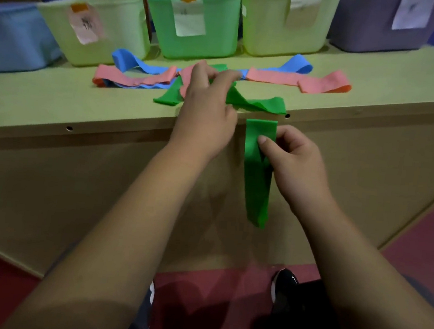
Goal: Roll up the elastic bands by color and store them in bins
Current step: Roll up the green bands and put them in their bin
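A green elastic band (258,168) hangs down in front of the shelf's front edge, pinched near its top by my right hand (294,161). My left hand (208,110) reaches over the shelf and pinches a second green band (257,103) that lies across the pile. Pink bands (297,80) and blue bands (298,65) lie spread along the shelf behind it. A bright green bin (196,47) stands at the back centre.
Pale green bins (110,46) (277,36) flank the green one. A blue bin (14,44) stands at far left and a grey-purple bin (371,33) at far right. The wooden shelf (56,104) has a front edge near my hands. My shoes show on the red floor (417,239).
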{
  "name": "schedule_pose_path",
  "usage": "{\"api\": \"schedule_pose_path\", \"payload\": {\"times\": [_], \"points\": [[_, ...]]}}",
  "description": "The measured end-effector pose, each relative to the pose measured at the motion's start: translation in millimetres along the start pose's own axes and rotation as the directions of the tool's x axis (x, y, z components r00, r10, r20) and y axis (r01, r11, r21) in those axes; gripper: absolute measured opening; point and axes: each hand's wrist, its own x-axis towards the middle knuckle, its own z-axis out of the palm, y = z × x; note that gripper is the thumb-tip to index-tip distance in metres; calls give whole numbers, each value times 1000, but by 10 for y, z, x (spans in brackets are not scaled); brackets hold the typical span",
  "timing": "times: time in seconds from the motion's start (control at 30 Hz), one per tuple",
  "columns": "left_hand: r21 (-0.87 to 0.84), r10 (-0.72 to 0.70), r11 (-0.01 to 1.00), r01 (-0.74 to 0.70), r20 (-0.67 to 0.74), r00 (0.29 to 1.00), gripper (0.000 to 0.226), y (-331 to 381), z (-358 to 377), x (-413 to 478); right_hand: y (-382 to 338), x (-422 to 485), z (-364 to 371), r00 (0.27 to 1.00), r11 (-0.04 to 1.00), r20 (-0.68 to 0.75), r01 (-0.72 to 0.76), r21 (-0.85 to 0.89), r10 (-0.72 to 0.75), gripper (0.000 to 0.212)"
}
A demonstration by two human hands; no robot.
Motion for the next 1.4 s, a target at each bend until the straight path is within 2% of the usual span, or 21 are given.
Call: {"api": "schedule_pose_path", "payload": {"times": [0.1, 0.13, 0.23, 0.37, 0.43, 0.53, 0.6, 0.7, 0.9, 1.2, 1.4], "points": [[-7, -24, 1000, 24, -46, 999, 15, -42, 29, 9, -24, 8, -32, 1000, 1000, -7, -15, 24, 15, 8], [-36, -19, 999, 16, -63, 998, 9, -69, 27, -6, -26, 13, -37, 1000, 999, -9, -15, 39, 15, 8], [-160, 16, 986, -43, -169, 986, 10, -93, -37, -126, -33, 22, -26, 1000, 996, -3, 16, 83, -16, 7], [-260, 80, 955, -145, -244, 966, 8, -61, -192, -374, -60, 14, 24, 988, 986, 8, 150, 70, -151, 7], [-277, 110, 945, -171, -223, 969, 9, -110, -233, -474, -82, -16, 51, 979, 978, 44, 198, 65, -201, 8], [-400, 105, 902, -161, -158, 982, 13, -183, -279, -600, -73, -57, 106, 965, 969, 118, 224, 104, -235, 11], [-464, 75, 878, -115, -102, 992, 15, -224, -300, -670, -61, -85, 147, 964, 965, 167, 173, 196, -207, 15], [-471, 42, 880, -64, -56, 998, 13, -315, -291, -721, -51, -134, 225, 960, 953, 218, 110, 281, -175, 20], [-515, 54, 856, -46, 2, 999, 7, -369, -341, -716, -31, -136, 351, 972, 934, 207, 28, 357, -108, 24], [-513, 111, 857, -46, 98, 989, 15, -336, -403, -605, -69, -57, 454, 981, 796, 187, -146, 588, 42, 29], [-541, 63, 841, 15, 125, 990, 17, -305, -422, -501, -50, -14, 423, 986, 783, 153, -151, 603, 72, 25]]}}
